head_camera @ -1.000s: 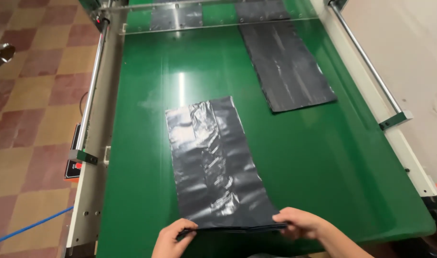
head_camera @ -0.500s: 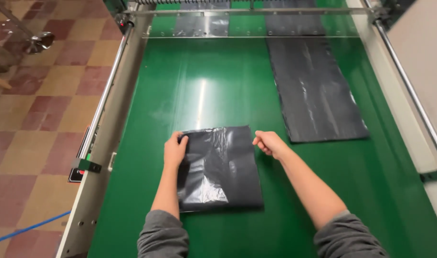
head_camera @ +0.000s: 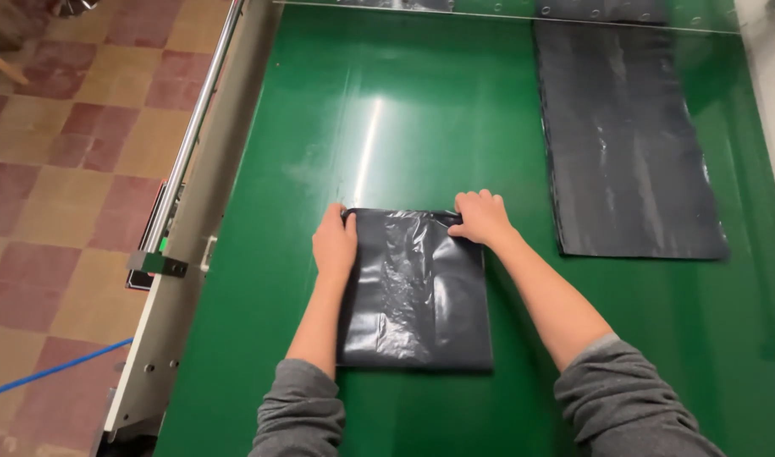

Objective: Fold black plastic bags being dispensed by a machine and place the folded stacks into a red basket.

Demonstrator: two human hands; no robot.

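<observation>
Folded black plastic bag (head_camera: 417, 292), glossy, creased

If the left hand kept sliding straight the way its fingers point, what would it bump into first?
Probably nothing soon. The left hand rests on the top left corner of the folded black bag, fingers pointing up the green table. Ahead lies only bare green surface, as far as the picture shows.

Your left hand (head_camera: 335, 244) and right hand (head_camera: 482, 217) are bare, no gloves or rings showing. Your grey sleeves (head_camera: 298, 410) are soft knit, pushed up and bunched below the elbows.
</observation>
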